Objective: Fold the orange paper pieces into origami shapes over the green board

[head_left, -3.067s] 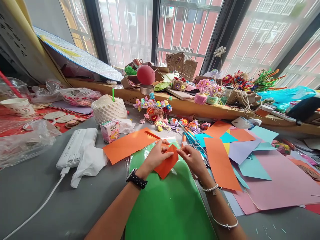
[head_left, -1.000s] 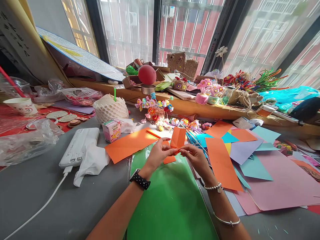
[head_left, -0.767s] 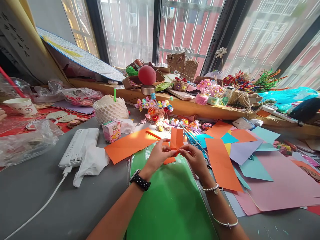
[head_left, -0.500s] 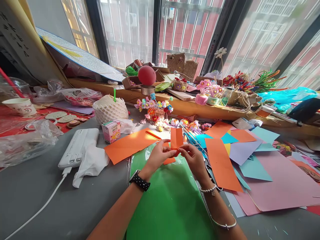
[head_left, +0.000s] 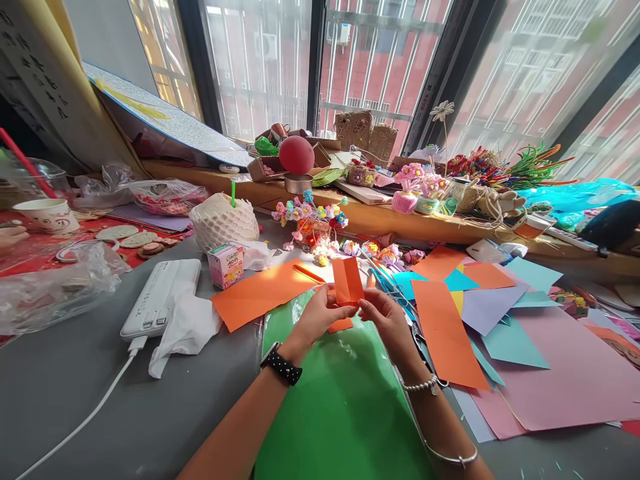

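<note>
Between my hands is a small orange piece of folded paper (head_left: pixel 349 280), upright with a crease down it and its lower edge bent. My left hand (head_left: pixel 320 317) is closed on its lower left side, thumb in front. At the lower right corner, my right hand (head_left: pixel 387 319) pinches it with thumb and fingertips. Under both hands lies a glossy green folder or mat (head_left: pixel 340 407). Another small orange paper piece (head_left: pixel 341 325) rests on it, partly hidden behind my left hand.
Left are an orange sheet (head_left: pixel 265 293), a small pink box (head_left: pixel 225 265) and a white power bank (head_left: pixel 163 293) with a cable. Scissors (head_left: pixel 393 287), an orange strip (head_left: pixel 447 333) and a pink sheet (head_left: pixel 575 373) lie right. Part of another person's hand (head_left: pixel 13 235) shows far left.
The orange folded paper has tilted and shifted slightly left in my hands, its face turning. Both hands keep hold of it. Another person's hand has appeared at the far left.
</note>
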`<move>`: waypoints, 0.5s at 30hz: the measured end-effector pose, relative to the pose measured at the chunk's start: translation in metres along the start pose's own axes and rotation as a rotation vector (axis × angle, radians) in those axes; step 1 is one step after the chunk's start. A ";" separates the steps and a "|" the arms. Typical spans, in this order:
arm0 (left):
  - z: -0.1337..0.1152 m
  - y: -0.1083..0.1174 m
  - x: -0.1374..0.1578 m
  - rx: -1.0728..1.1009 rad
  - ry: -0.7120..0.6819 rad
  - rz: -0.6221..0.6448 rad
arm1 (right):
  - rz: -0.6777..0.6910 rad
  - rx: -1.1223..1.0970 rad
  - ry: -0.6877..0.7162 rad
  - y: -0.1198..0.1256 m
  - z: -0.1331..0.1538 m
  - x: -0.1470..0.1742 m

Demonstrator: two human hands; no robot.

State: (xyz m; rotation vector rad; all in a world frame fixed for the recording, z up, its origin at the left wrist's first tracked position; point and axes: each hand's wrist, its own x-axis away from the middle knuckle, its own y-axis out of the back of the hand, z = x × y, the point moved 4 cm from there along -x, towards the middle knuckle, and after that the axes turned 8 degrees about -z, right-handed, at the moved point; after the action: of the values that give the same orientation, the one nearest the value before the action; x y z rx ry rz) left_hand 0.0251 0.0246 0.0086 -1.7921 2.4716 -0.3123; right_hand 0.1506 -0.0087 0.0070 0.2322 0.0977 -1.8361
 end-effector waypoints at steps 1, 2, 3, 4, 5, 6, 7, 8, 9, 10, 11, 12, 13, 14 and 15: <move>0.000 0.000 0.000 -0.004 0.001 0.008 | 0.017 0.020 -0.020 -0.001 0.000 0.000; 0.000 -0.001 0.000 -0.007 0.002 0.017 | 0.026 0.038 -0.034 -0.001 0.000 0.000; 0.000 -0.001 0.000 -0.007 0.002 0.028 | 0.023 0.052 -0.042 -0.001 0.001 0.000; 0.000 -0.002 0.000 -0.004 0.004 0.040 | 0.012 0.063 -0.045 0.000 0.001 0.001; 0.000 -0.003 0.001 0.002 0.009 0.054 | -0.001 0.074 -0.043 0.000 0.002 0.001; 0.001 -0.003 0.001 0.008 0.015 0.065 | -0.013 0.088 -0.038 0.001 0.002 0.000; 0.001 -0.004 0.001 0.011 0.021 0.069 | -0.021 0.104 -0.031 0.001 0.002 0.000; 0.002 -0.004 0.000 0.011 0.027 0.069 | -0.025 0.121 -0.025 0.001 0.002 0.000; 0.003 -0.004 0.000 0.011 0.032 0.067 | -0.024 0.137 -0.019 0.001 0.001 0.000; 0.003 -0.004 0.000 0.013 0.035 0.063 | -0.019 0.151 -0.016 0.001 0.001 0.000; 0.004 -0.003 0.000 0.014 0.033 0.058 | -0.009 0.164 -0.016 0.001 0.000 0.000; 0.004 -0.003 -0.001 0.016 0.028 0.051 | 0.002 0.176 -0.017 0.001 0.000 0.000; 0.004 -0.003 -0.001 0.020 0.022 0.046 | 0.012 0.188 -0.016 0.001 -0.001 0.000; 0.004 -0.003 -0.001 0.022 0.015 0.037 | 0.020 0.200 -0.010 0.001 0.000 0.000; 0.004 -0.003 -0.001 0.022 0.007 0.027 | 0.023 0.212 0.001 0.001 0.000 0.000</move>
State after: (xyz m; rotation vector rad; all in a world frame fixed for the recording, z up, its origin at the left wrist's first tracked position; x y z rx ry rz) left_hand 0.0288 0.0247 0.0052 -1.7503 2.4855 -0.3432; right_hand 0.1513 -0.0095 0.0074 0.3815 -0.0996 -1.8236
